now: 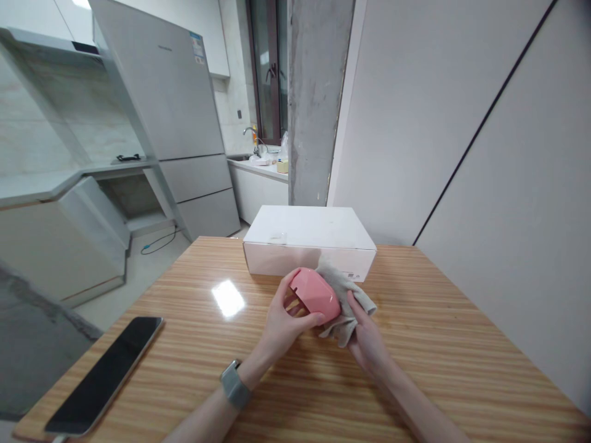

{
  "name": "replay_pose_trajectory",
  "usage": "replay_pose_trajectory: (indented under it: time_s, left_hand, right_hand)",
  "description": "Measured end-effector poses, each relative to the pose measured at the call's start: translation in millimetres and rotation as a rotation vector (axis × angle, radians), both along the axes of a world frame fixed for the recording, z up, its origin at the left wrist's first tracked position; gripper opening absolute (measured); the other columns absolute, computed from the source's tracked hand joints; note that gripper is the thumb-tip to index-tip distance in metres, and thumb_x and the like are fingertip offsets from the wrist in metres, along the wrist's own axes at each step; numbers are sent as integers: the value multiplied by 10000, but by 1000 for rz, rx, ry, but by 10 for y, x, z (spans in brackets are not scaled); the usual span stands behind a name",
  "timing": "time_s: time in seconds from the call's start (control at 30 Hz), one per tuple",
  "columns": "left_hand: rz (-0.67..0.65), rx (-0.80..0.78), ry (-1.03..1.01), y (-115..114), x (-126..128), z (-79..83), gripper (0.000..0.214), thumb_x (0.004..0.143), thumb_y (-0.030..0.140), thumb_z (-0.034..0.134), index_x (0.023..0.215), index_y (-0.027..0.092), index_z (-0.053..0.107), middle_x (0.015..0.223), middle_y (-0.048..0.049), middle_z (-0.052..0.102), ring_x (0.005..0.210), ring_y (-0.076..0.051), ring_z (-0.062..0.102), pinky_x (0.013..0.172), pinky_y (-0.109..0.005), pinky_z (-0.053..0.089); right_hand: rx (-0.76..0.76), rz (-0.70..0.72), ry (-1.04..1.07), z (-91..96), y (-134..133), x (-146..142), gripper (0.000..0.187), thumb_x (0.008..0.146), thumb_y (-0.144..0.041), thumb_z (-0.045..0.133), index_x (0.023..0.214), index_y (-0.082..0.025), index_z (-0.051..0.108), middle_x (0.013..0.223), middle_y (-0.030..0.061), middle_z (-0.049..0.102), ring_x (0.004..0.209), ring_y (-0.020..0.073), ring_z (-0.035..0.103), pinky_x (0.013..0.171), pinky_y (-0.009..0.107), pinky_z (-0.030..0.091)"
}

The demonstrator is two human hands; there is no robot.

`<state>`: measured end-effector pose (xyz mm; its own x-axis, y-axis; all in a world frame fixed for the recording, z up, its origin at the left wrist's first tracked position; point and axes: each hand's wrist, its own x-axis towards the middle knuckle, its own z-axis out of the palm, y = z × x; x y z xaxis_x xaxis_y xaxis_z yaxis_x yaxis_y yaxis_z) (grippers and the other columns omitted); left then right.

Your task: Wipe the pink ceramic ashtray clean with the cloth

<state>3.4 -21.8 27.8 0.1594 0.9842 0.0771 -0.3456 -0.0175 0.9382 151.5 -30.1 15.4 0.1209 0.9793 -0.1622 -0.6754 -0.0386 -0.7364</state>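
A glossy pink, faceted plastic shell (316, 295) is tilted above the table, its hollow side turned toward my left hand (287, 314). The fingers of that hand reach into the hollow and the thumb presses along the lower edge. My right hand (365, 332) grips a grey cloth (345, 301), with the thumb on top of it. Part of the cloth lies against the right side of the pink shell. Which kind of object the shell belongs to, I cannot tell. Some fingers of both hands are hidden behind the shell and the cloth.
A white cardboard box (309, 227) stands on the wood-grain table (194, 369) just beyond my hands. At the left edge lies a black-screened phone (108, 372) with a cable at its near end. Past the table are a grey fridge (170, 92) and a sink counter (258, 184).
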Motion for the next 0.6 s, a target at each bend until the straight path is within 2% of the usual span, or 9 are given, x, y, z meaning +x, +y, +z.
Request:
replay_pose_trajectory:
  time_s: [0.07, 0.13, 0.23, 0.33, 0.43, 0.5, 0.6]
  left_hand:
    - [-34, 37, -34, -20, 10, 5, 974, 555, 182, 856, 1400, 301, 384, 1297, -97, 576, 1158, -263, 575, 941, -346, 495]
    - [-37, 46, -75, -17, 17, -8, 841, 648, 278, 815, 1386, 290, 413, 1324, -93, 563, 1193, -255, 552, 973, -338, 470]
    - [18, -24, -116, 29, 26, -68, 641, 784, 413, 691, 1363, 273, 451, 1312, -94, 570, 1198, -250, 547, 982, -353, 461]
    - [56, -97, -160, 80, 42, -162, 630, 755, 411, 724, 1318, 255, 488, 1259, -97, 602, 1181, -248, 558, 980, -356, 459]
    - [28, -144, -164, 78, 53, -220, 547, 710, 427, 758, 1178, 202, 582, 1220, -116, 620, 1158, -258, 571, 955, -344, 478]
    - [-44, -193, -137, 47, 50, -208, 565, 711, 441, 753, 1192, 219, 556, 1243, -117, 599, 1092, -266, 611, 880, -366, 527]
    - [-140, -217, -123, 2, 42, -146, 671, 730, 425, 737, 1311, 296, 426, 1328, -107, 522, 972, -252, 657, 749, -383, 578]
  right_hand:
    - [-27, -6, 8, 23, -11, -1, 395, 654, -415, 821, 995, -237, 730, 986, 11, 775, 937, 199, 719, 721, 250, 595]
    - [-37, -23, 12, 38, -21, 1, 388, 657, -407, 821, 993, -235, 730, 997, 14, 774, 956, 202, 715, 725, 246, 597]
    - [-31, -48, 10, 20, -21, 13, 400, 647, -400, 831, 995, -232, 728, 1002, 17, 773, 960, 197, 715, 725, 233, 596]
    - [-32, -82, -4, -29, -4, 31, 437, 610, -391, 853, 992, -225, 724, 978, 15, 777, 968, 191, 713, 751, 231, 591]
    - [-15, -117, -17, -62, 15, 50, 399, 609, -374, 853, 953, -215, 728, 950, 24, 779, 998, 200, 703, 770, 244, 590]
    - [-1, -129, -27, -64, 24, 61, 385, 614, -373, 851, 941, -211, 728, 944, 30, 780, 1022, 206, 694, 773, 246, 588]
    - [3, -105, -36, -47, 27, 67, 438, 611, -400, 850, 979, -200, 721, 941, 37, 780, 1034, 211, 688, 780, 251, 585]
